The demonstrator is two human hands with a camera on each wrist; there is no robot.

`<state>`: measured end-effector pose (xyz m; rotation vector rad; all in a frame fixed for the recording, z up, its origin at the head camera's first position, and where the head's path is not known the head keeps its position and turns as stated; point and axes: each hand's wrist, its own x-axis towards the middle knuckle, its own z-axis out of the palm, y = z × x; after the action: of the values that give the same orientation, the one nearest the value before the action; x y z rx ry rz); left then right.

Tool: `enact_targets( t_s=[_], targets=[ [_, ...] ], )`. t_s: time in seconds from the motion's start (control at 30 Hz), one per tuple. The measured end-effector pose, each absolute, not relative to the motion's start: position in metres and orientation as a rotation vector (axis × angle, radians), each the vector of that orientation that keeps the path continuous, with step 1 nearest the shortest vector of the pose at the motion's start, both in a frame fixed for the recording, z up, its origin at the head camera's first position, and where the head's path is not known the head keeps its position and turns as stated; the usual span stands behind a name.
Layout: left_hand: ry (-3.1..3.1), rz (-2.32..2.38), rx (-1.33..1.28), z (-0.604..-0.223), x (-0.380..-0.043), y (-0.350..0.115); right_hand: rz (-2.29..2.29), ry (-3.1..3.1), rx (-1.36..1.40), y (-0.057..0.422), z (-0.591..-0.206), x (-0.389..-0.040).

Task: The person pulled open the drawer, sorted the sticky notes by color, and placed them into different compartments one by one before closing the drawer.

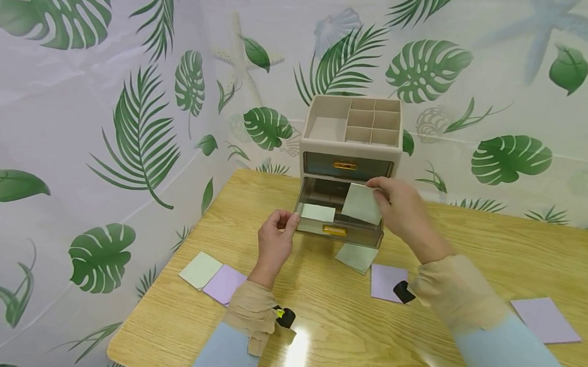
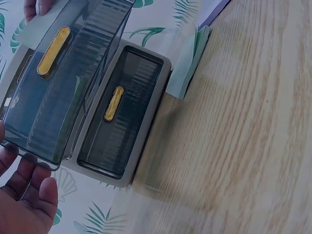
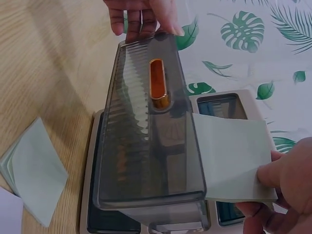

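A smoky see-through drawer [image 1: 356, 234] with a gold handle is pulled out from the middle of a cream desktop organizer [image 1: 350, 149]. My left hand [image 1: 275, 240] grips the drawer's front left corner, thumb at the rim and fingers beneath in the left wrist view. Between thumb and fingers of my right hand [image 1: 403, 212] is a pale green sticky note pad [image 1: 362, 202], tilted over the drawer's right side. Another pale green pad [image 1: 317, 213] lies inside the drawer at the left. In the right wrist view the held pad [image 3: 234, 156] overlaps the drawer's side.
More pale green notes [image 1: 357, 257] lie on the wooden table [image 1: 326, 329] before the organizer. A purple pad [image 1: 389, 283] sits right of them, and another purple pad [image 1: 546, 320] farther right. A green pad [image 1: 201, 269] and a purple pad [image 1: 224, 283] lie at left. Leaf-printed cloth [image 1: 141, 142] hangs behind.
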<state>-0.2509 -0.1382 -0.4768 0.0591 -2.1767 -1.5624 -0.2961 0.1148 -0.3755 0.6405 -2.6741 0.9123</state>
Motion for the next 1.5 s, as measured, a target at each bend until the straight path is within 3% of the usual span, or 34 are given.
enact_targets(
  t_s=[1.5],
  targets=[
    [-2.139, -1.552, 0.049, -0.478, -0.253, -0.138, 0.670, -2.868, 0.843, 0.108, -0.394, -0.301]
  ],
)
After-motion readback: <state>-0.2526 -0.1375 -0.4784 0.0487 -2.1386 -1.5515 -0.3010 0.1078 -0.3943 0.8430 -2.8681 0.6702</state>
